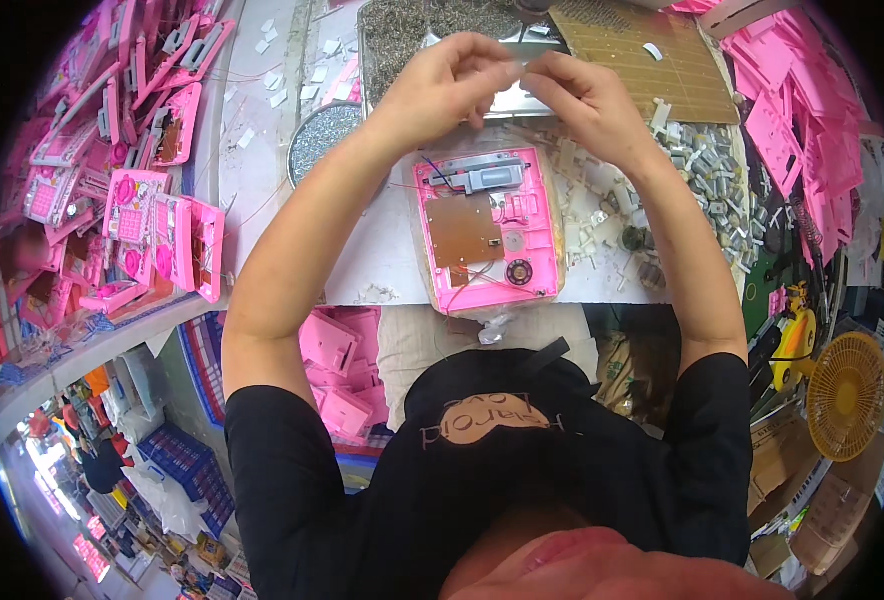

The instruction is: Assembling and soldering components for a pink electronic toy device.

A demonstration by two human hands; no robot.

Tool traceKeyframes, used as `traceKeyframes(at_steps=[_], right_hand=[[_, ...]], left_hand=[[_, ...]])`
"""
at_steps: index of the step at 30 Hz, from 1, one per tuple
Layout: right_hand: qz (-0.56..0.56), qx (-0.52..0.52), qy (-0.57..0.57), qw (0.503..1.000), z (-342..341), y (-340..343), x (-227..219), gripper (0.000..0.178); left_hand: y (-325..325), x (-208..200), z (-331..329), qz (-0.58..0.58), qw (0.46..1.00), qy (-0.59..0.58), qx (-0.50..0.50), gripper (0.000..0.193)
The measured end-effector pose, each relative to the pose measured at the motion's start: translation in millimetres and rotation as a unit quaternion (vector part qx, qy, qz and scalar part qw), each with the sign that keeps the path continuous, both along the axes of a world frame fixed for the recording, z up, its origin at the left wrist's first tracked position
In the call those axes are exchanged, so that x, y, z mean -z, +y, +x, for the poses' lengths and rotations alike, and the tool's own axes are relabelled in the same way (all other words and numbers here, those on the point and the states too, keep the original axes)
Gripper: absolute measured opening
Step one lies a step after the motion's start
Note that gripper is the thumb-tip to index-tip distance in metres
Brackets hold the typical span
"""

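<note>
My left hand [447, 88] and my right hand [584, 105] are raised above the far part of the workbench, fingertips almost meeting. The fingers of both are pinched together, and whatever lies between them is too small and blurred to name. Just below, nearer to me, lies an open pink plastic casing [540, 235]. Inside it are a brown circuit board [462, 232], a grey-blue plastic mechanism [492, 178], a small round black speaker [519, 272] and loose thin wires. Neither hand touches the casing.
A screw-filled metal tray [402, 45] and a brown board [642, 65] lie at the back. A round dish [294, 150] holds tiny silver pieces. White and grey parts [697, 165] heap at right. Pink assembled units [142, 225] pile left; pink panels [797, 110] and a yellow fan [847, 395] stand right.
</note>
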State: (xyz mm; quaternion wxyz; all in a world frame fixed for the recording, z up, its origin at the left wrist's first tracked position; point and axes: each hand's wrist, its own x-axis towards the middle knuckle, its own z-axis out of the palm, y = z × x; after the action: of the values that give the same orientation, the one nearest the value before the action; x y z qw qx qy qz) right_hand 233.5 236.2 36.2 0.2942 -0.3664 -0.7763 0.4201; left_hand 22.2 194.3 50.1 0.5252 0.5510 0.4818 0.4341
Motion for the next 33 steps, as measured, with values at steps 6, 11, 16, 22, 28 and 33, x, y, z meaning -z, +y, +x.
traceKeyframes(at_steps=[6,11,16,22,28,33], right_hand=[[0.071,-0.011,0.021,0.997,-3,-4,5,0.021],[0.038,-0.021,0.016,0.999,2,-2,2,0.024],[0.007,-0.008,0.009,1.0,1,-1,0,0.026],[0.251,-0.015,-0.007,0.968,-2,5,7,0.023],[0.181,-0.007,-0.023,0.983,4,5,8,0.024],[0.143,0.005,-0.039,0.989,3,6,8,0.023]], left_hand=[[12,9,-11,-0.039,0.996,0.077,0.028,0.036],[5,-5,-2,-0.075,0.997,-0.003,-0.001,0.036],[7,4,-5,0.058,0.995,0.084,0.02,0.041],[19,2,-19,-0.149,0.977,0.097,0.115,0.052],[8,5,-7,-0.134,0.99,-0.03,0.019,0.049],[5,10,-5,0.018,0.998,0.065,0.017,0.04]])
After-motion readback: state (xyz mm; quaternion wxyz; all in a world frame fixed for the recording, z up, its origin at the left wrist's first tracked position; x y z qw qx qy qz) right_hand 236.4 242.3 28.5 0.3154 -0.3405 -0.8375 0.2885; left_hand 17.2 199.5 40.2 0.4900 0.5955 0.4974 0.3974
